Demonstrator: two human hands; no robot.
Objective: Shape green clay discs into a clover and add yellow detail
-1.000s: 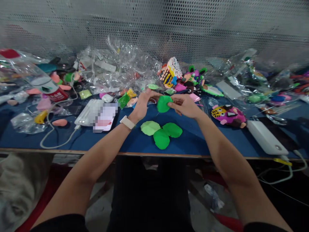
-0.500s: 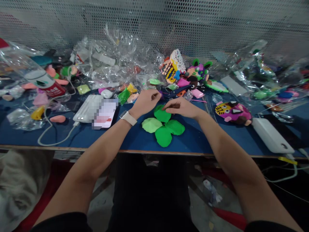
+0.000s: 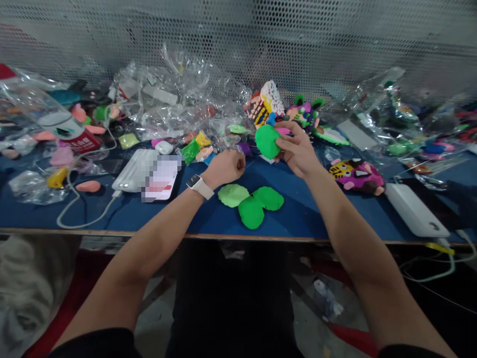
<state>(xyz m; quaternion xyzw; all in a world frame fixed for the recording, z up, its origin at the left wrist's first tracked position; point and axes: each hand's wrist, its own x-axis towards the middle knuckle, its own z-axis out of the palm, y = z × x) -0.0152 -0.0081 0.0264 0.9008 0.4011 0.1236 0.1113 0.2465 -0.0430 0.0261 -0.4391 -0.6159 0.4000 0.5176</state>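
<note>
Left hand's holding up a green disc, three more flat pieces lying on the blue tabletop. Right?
Wrong hand: the head view shows the right hand holding up the green disc. The three more flat pieces do lie on the blue tabletop.

Over my remote feed I saw raised disc (image 3: pixel 267 141) bright green, flat pair of discs (image 3: pixel 251 213) same green, fourth disc (image 3: pixel 233 195) paler lime. Table (image 3: pixel 208 219) read plain blue. Watch strap (image 3: pixel 204 188) showed off-white, sleeves (image 3: pixel 95 343) black. I noted figure (image 3: pixel 364 179) magenta and yellow, yellow part striped black. Packet (image 3: pixel 128 140) looked yellow-green. Power bank (image 3: pixel 415 209) was white, cup label (image 3: pixel 85 143) red with white lettering; wall (image 3: pixel 223 30) grey, dotted with dark holes.
</note>
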